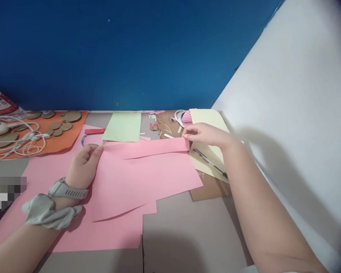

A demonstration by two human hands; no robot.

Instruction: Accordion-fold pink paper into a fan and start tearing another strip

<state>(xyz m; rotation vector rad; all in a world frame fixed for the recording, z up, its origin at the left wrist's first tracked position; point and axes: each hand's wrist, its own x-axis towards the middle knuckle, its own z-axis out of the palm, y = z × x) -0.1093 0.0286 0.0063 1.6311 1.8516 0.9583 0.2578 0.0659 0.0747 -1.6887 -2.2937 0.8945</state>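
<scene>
A pink sheet of paper (147, 174) lies in front of me, its far edge folded over into a long strip. My left hand (83, 163), with a grey watch and a scrunchie on the wrist, pinches the sheet's far left corner between thumb and fingers. At the other end of the fold, my right hand (197, 134) grips the far right corner in a pinch. Beneath it are larger pink sheets (113, 237). A curved blue-grey loop (83, 139) shows behind my left hand beside a red strip (95, 131); I cannot tell what it is.
A pale green sheet (123, 127) lies at the back. Cream paper (206, 163) on the right carries a pen (210, 163) near my forearm. Paper scraps and a white tape roll (180, 116) sit behind. Left, orange paper (74, 138) holds cardboard discs and a white cable (31, 140).
</scene>
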